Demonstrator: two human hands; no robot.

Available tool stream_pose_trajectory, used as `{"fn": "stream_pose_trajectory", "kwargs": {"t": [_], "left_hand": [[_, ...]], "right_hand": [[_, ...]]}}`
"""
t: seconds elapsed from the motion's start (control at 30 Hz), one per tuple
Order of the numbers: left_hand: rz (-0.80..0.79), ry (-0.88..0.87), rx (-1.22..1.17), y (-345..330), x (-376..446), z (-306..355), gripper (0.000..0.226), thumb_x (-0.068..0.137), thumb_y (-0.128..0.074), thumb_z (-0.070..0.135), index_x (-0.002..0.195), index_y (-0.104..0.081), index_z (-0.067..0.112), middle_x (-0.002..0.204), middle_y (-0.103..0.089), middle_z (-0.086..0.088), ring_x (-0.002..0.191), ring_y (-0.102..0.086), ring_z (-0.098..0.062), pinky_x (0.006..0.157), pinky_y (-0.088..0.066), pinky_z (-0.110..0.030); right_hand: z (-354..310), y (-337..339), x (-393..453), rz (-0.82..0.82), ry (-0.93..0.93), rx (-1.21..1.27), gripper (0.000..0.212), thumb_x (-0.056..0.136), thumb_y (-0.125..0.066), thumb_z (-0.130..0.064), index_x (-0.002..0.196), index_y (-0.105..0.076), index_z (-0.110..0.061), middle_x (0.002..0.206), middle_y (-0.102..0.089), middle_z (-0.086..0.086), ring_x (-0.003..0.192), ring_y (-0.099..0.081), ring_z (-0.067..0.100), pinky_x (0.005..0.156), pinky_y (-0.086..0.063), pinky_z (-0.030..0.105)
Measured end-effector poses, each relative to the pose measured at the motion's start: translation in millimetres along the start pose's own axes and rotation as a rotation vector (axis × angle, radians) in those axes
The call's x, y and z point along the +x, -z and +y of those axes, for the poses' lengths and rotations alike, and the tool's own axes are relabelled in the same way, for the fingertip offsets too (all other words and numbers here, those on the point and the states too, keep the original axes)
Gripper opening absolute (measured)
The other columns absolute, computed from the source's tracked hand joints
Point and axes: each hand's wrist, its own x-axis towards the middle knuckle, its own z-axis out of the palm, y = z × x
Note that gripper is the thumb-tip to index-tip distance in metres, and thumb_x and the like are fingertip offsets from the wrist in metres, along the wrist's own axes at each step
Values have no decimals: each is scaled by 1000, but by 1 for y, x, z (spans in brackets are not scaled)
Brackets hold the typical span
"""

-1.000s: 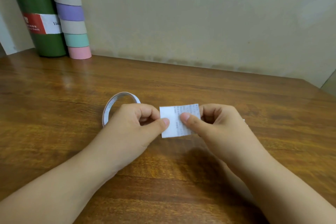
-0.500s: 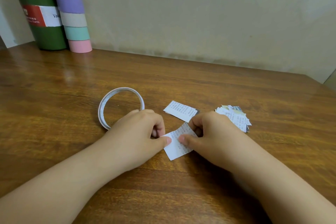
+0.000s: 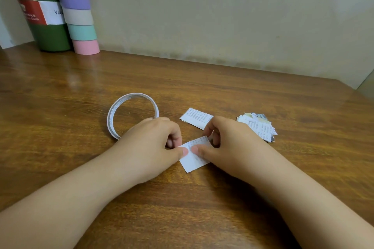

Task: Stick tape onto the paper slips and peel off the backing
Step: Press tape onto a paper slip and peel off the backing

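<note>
**Clerk:** Item one: paper slip (image 3: 193, 156), printed, lying on the wooden table (image 3: 263, 178) between both hands. Left hand (image 3: 150, 147): fingers curled, thumb tip pressed on the slip's left part. Right hand (image 3: 228, 145): fingers curled, thumb on the slip facing the left thumb, the other fingers at its far edge. Both hands pinch it.

**Auditor:** The tape?

**Clerk:** Item two: tape roll (image 3: 132, 114), a thin white ring, flat on the table just behind the left hand. Whether a strip is already on the slip cannot be told; the thumbs cover that spot.

**Auditor:** Other stock?

**Clerk:** Item three: loose slip (image 3: 196, 117), just beyond the hands. Item four: pile of slips (image 3: 258, 126), right of the right hand. Item five: green bottle (image 3: 38, 10) and pastel tube (image 3: 78, 10), far left against the wall.

**Auditor:** Handling advice?

**Clerk:** Judged to be the peeling stage. One thumb should pin the paper firmly; the other should lift the backing from a corner, low and slow, so the thin slip neither tears nor curls.
</note>
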Motion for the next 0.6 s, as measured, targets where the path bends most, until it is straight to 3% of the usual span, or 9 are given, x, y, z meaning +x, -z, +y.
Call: {"fn": "stream_pose_trajectory", "kwargs": {"t": [0.07, 0.23, 0.37, 0.5, 0.6], "left_hand": [[-1, -5, 7, 0, 0, 0, 20, 78, -67, 39, 66, -55, 30, 78, -55, 13, 83, -49, -1, 75, -44, -26], [-1, -5, 8, 0, -1, 0, 20, 79, -68, 38, 66, -55, 29, 79, -55, 13, 82, -49, -3, 74, -44, -27], [1, -9, 10, 0, -1, 1, 18, 79, -67, 38, 67, -56, 30, 79, -55, 12, 79, -48, -2, 70, -40, -24], [1, -10, 18, 0, 0, 0, 18, 79, -68, 38, 68, -57, 29, 79, -55, 13, 78, -48, -2, 69, -40, -24], [5, -17, 18, 0, 0, 0, 18, 79, -68, 37, 68, -57, 28, 79, -55, 13, 79, -48, -2, 71, -42, -26]], "right_hand": [[0, -1, 1, -5, 7, -21, 34, 78, -66, -51, 97, -49, -29, 84, -49, -12, 69, -45, 3, 57, -33, 21], [4, 0, 6, -1, 2, -2, 19, 85, -63, -41, 95, -49, -31, 83, -50, -14, 72, -47, 1, 60, -38, 21], [3, -1, 4, -32, 49, -7, 33, 78, -67, -50, 98, -50, -31, 82, -49, -13, 70, -45, 2, 58, -35, 23], [5, 0, 8, -29, 42, 11, 19, 85, -63, -41, 98, -51, -33, 81, -50, -13, 69, -47, 3, 61, -39, 25], [5, 0, 7, -36, 66, 11, 26, 81, -66, -46, 98, -50, -34, 80, -49, -14, 70, -46, 1, 60, -37, 23]]}}
